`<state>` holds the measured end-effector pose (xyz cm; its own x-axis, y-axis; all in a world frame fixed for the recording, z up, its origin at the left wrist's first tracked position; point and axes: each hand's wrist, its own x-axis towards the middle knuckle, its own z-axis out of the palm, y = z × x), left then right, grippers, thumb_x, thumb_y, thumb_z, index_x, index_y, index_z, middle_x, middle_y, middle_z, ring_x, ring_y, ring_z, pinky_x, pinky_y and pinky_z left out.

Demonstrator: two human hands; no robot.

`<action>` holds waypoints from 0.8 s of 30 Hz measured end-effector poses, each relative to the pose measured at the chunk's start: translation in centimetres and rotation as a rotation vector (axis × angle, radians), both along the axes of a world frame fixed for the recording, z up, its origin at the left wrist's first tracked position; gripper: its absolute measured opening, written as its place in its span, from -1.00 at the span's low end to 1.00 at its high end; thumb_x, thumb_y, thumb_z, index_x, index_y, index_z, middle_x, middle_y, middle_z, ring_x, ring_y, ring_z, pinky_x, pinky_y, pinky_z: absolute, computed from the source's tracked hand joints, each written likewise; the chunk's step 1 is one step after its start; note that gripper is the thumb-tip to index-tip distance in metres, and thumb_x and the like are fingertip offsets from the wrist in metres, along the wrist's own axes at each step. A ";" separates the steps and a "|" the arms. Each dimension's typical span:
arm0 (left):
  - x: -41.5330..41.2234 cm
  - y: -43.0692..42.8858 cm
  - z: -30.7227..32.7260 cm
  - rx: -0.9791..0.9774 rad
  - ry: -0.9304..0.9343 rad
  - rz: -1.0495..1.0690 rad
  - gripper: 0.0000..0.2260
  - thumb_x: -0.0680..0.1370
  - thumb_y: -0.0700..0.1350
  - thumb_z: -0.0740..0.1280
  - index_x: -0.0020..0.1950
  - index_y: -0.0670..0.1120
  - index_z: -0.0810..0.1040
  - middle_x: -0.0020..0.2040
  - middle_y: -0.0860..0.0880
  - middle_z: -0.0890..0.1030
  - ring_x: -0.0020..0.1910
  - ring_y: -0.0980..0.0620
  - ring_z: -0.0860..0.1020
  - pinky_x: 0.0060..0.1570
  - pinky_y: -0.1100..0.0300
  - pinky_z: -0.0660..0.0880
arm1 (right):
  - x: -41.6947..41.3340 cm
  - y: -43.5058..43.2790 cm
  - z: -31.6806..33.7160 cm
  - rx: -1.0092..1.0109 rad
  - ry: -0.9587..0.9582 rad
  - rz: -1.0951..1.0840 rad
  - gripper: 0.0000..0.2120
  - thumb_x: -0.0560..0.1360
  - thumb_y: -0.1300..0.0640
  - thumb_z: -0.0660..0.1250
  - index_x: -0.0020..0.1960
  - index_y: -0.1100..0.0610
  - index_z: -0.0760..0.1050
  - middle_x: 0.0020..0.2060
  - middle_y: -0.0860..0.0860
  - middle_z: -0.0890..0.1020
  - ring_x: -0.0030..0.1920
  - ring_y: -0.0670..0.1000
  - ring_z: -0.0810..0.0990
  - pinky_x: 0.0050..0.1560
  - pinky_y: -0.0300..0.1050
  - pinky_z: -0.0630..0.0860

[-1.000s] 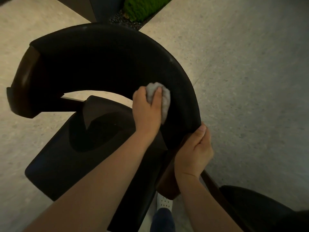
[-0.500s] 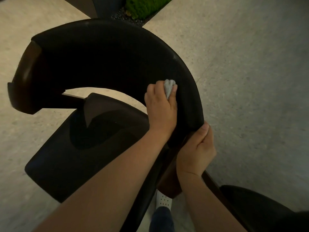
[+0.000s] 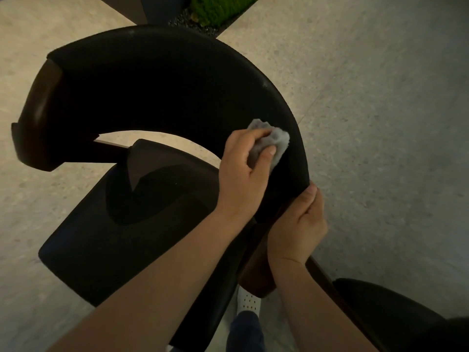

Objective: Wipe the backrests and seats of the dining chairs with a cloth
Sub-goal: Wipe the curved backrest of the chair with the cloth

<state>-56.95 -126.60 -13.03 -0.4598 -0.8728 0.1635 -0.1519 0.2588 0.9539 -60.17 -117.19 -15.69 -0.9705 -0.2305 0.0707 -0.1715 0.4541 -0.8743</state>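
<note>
A black dining chair stands below me, seen from above. Its curved backrest [image 3: 162, 80] arcs from the left armrest round to the right, and its black seat [image 3: 114, 237] lies beneath. My left hand [image 3: 243, 171] presses a crumpled grey cloth [image 3: 275, 143] against the inner face of the backrest near its right end. My right hand [image 3: 297, 224] grips the right end of the backrest where it meets the brown wooden arm [image 3: 256, 265].
Pale speckled floor surrounds the chair. A dark planter with green moss [image 3: 218, 6] sits at the top. Part of a second black chair [image 3: 380, 308] shows at the bottom right. My white shoe [image 3: 248, 301] is under the backrest.
My left hand has slid the cloth along the inner backrest toward its right end and turned, so more cloth shows. My right hand keeps its grip.
</note>
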 end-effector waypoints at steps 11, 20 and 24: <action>-1.4 -1.7 0.1 -0.085 -0.041 -0.068 -0.84 0.51 -0.09 0.43 0.08 -0.05 0.64 0.01 0.02 0.55 0.06 0.06 0.52 0.08 0.13 0.52 | 0.0 0.0 0.0 -0.017 -0.018 0.014 -0.44 0.60 -0.18 -0.11 0.08 0.17 0.52 -0.37 -0.11 0.47 -0.39 -0.12 0.44 -0.37 -0.17 0.39; -0.7 -1.0 -3.4 0.279 -0.100 0.271 -0.91 0.62 -0.07 0.28 0.06 -0.07 0.50 0.01 -0.05 0.53 -0.10 0.19 0.51 -0.15 0.45 0.42 | -0.1 0.0 0.0 -0.007 -0.012 0.002 -0.43 0.59 -0.18 -0.11 0.06 0.18 0.53 -0.37 -0.14 0.45 -0.38 -0.15 0.43 -0.34 -0.19 0.37; 0.0 -0.7 -3.2 0.227 -0.051 0.230 -0.93 0.60 -0.04 0.30 0.06 0.03 0.47 0.01 0.02 0.51 -0.05 0.22 0.50 -0.11 0.40 0.42 | -0.1 0.0 0.0 0.010 -0.011 0.005 -0.43 0.60 -0.17 -0.11 0.09 0.18 0.53 -0.33 -0.10 0.49 -0.33 -0.07 0.48 -0.30 -0.06 0.46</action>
